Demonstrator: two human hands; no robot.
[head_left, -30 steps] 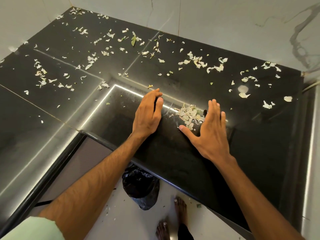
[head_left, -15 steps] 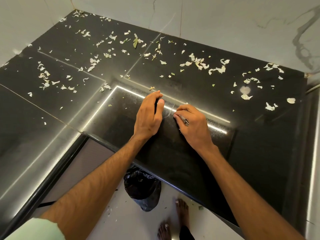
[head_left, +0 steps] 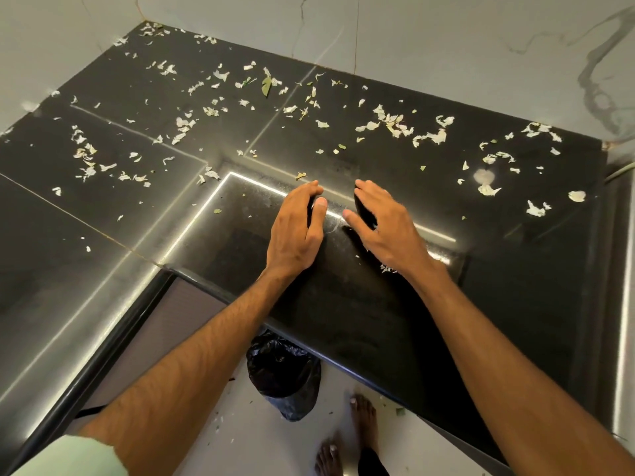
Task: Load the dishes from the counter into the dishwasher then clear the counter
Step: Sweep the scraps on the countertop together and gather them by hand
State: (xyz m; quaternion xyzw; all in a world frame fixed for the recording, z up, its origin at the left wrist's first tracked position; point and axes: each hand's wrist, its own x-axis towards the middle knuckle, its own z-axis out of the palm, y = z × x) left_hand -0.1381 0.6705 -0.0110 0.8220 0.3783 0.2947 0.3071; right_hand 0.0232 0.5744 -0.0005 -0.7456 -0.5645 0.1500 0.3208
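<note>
Counter (head_left: 515,269): black stone, directly before us, carrying no dishes that we can see, so we judge the clearing step to be in hand. A black bin bag (head_left: 285,372) stands on the floor below its edge. The left hand (head_left: 295,231) rests edge-on, fingers cupped, gripping nothing. The right hand (head_left: 385,228) faces it, loosely curved, nothing visibly held. Peel scraps (head_left: 433,135) lie scattered beyond. The next move calls for raking these toward the edge above the bag.

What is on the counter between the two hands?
Head view: between the left hand and the right hand lies shiny black counter, bare but for one thin pale sliver.
</note>
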